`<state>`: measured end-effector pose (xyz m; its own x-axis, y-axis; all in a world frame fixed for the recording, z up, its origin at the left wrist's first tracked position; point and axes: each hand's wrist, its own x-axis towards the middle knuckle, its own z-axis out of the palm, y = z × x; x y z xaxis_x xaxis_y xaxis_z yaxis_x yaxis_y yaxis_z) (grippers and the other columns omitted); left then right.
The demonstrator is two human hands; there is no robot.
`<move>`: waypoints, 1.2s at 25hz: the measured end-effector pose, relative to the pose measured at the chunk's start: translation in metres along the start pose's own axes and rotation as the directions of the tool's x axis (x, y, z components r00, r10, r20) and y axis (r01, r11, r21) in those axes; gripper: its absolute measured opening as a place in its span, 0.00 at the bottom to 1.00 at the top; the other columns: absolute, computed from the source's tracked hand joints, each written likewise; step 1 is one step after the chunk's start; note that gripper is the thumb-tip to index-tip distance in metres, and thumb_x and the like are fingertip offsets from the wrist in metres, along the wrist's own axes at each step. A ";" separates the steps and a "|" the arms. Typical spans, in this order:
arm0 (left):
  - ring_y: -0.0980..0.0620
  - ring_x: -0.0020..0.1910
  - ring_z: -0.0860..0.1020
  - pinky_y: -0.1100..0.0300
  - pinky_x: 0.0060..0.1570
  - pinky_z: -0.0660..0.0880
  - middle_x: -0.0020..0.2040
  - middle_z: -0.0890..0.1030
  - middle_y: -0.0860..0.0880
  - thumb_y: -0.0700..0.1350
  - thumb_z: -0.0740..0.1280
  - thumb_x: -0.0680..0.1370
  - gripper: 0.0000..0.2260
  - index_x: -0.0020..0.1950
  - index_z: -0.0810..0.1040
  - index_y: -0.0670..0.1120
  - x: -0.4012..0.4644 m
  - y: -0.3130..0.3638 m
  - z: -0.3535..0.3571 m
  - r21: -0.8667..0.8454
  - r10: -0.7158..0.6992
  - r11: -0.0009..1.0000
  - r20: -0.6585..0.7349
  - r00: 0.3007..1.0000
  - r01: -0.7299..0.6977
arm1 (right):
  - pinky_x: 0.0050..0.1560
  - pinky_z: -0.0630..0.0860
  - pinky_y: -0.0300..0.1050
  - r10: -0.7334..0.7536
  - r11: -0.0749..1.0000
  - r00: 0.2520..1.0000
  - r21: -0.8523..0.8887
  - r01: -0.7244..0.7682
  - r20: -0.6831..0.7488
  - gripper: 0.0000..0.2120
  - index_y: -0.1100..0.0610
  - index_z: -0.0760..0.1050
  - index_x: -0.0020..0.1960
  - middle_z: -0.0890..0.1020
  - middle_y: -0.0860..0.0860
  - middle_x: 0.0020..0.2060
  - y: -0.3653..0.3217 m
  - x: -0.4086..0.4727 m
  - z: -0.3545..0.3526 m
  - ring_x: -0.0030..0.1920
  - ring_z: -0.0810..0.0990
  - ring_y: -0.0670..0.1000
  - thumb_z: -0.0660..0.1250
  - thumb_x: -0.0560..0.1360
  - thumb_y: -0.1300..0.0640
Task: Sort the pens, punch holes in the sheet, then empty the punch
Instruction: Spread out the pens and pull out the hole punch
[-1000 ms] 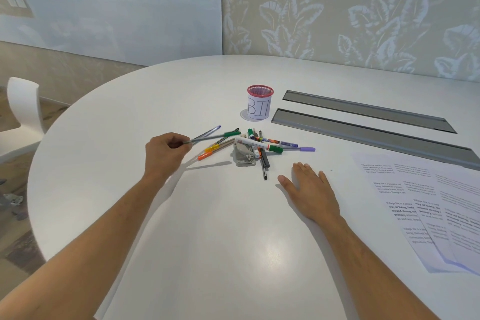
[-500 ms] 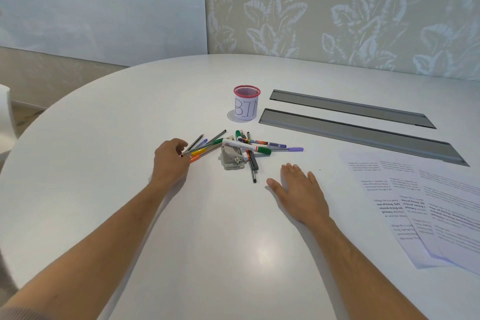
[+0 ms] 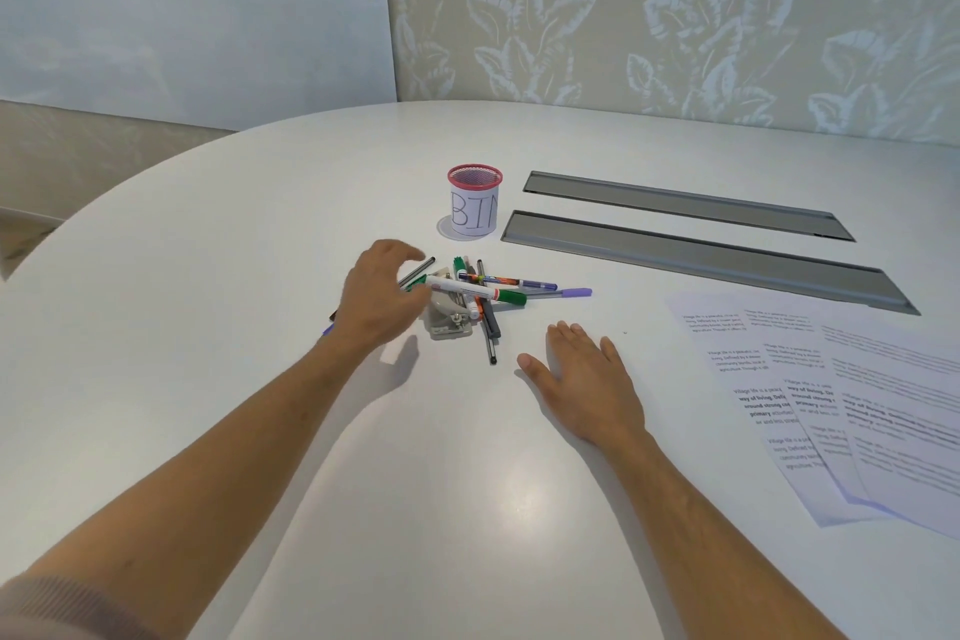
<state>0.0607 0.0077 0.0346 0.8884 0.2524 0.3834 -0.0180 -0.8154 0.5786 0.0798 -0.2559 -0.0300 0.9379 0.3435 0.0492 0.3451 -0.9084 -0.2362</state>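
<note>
**Desk:** Head view: what is the left hand (image 3: 382, 299) doing?

**Photographer:** It is hovering over the left end of the pen pile (image 3: 480, 291), fingers spread and curled, gripping nothing. A shadow is showing on the white table (image 3: 260, 234) beneath the palm, so the hand is sitting above the surface, not on it. Two pen tips are poking out at the wrist side, one dark and one purple (image 3: 328, 329).

**Desk:** And just past the fingertips?

**Photographer:** A white marker with a green cap (image 3: 475, 290) is lying across the top of the pile, its white end almost at the fingers. Under it, the grey hole punch (image 3: 448, 320) is sitting just right of the palm, with pens resting on it. A lilac-capped pen (image 3: 563, 294) is pointing away from the hand on the far right of the pile.

**Desk:** The right hand (image 3: 584, 379)?

**Photographer:** It is lying flat and open on the table, palm down, holding nothing, a little nearer the person than the pile and not touching it.

**Desk:** Anything else in frame?

**Photographer:** A red mesh cup labelled BIN (image 3: 474, 203) is standing upright beyond the left hand's fingers. Printed sheets (image 3: 841, 405) are overlapping well right of the right hand, near two grey slot covers (image 3: 701, 260).
</note>
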 end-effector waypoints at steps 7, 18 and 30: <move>0.46 0.73 0.65 0.42 0.72 0.59 0.76 0.66 0.47 0.64 0.62 0.75 0.32 0.75 0.64 0.49 0.031 0.045 0.044 0.381 0.127 0.880 0.389 0.913 -0.284 | 0.77 0.41 0.51 0.000 1.000 1.000 0.005 0.000 -0.001 0.39 0.52 0.51 0.80 0.55 0.47 0.80 0.001 0.000 0.000 0.80 0.50 0.48 0.41 0.77 0.29; 0.44 0.62 0.72 0.42 0.63 0.66 0.62 0.75 0.45 0.50 0.61 0.79 0.15 0.63 0.73 0.46 0.032 0.059 0.083 0.595 0.018 0.767 0.353 0.936 -0.239 | 0.77 0.43 0.51 -0.018 0.999 0.998 0.047 0.020 -0.056 0.37 0.53 0.55 0.80 0.58 0.48 0.79 0.003 -0.002 0.003 0.79 0.53 0.47 0.44 0.78 0.32; 0.44 0.60 0.71 0.41 0.60 0.66 0.58 0.76 0.45 0.45 0.64 0.79 0.11 0.61 0.75 0.46 0.035 0.061 0.091 0.586 0.065 0.778 0.285 0.956 -0.228 | 0.77 0.43 0.50 -0.025 0.996 0.996 0.083 0.031 -0.081 0.36 0.53 0.57 0.79 0.60 0.48 0.79 0.004 -0.004 0.002 0.79 0.53 0.47 0.46 0.79 0.32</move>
<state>0.1325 -0.0810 0.0177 0.9792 0.0398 0.1988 0.0525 -0.9969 -0.0593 0.0778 -0.2602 -0.0332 0.9290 0.3453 0.1335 0.3701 -0.8743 -0.3141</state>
